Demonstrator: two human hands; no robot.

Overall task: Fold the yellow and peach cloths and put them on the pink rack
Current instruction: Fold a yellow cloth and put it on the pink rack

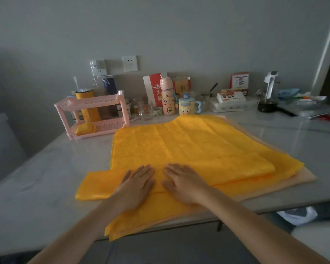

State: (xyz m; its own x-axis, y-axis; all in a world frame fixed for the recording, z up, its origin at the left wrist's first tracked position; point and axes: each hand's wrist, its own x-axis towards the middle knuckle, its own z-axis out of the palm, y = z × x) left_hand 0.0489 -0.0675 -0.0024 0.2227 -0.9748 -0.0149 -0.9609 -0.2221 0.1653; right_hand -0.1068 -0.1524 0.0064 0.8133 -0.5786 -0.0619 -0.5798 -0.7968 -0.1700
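Note:
A large yellow cloth [189,147] lies spread over the table, its top layer folded back along the near edge. My left hand [136,184] and my right hand [183,181] press flat on that near fold, side by side, fingers straight. A peach cloth [301,177] lies underneath, showing along the right and front edges. A small folded yellow cloth [94,185] lies to the left of my left hand. The pink two-tier rack [95,115] stands at the back left, with a folded yellow cloth [84,129] on its lower shelf.
Behind the cloths stand a pink bottle [167,96], a cartoon mug [187,106], a glass [145,110], a yellow canister [87,103], boxes [231,103] and a kettle [270,94]. The yellow cloth's front corner overhangs the grey table [36,178].

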